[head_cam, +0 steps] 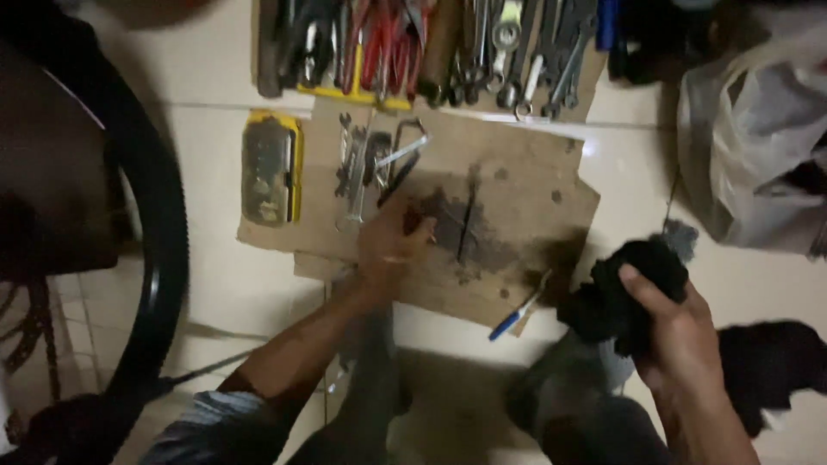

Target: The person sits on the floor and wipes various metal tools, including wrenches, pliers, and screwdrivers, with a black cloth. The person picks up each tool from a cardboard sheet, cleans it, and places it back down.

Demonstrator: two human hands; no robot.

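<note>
1. Nearest, the right hand (pixel 680 331) grips a crumpled black rag (pixel 629 288), soft and bunched.
2. The left hand (pixel 389 245) closes on a small dark part, blurred, over stained brown cardboard (pixel 517 185).
3. A blue-handled toothbrush (pixel 519 310) lies unused between the two hands.
4. Beyond, metal wrenches (pixel 357 168), a yellow case (pixel 271 168) and a row of tools (pixel 431 43); cleaning looks unfinished.

A flat brown cardboard sheet (pixel 517 172) lies on the pale tiled floor (pixel 215 284). At its far edge runs a row of metal wrenches and red-handled pliers (pixel 413 47). A yellow-edged rectangular tool case (pixel 270 168) rests on its left part, with loose steel spanners (pixel 357 164) just right of it. A blue-and-white toothbrush (pixel 519 308) lies at the near right edge. A black bicycle tyre (pixel 159 232) stands far left, and a white plastic bag (pixel 749 146) sits far right.
</note>
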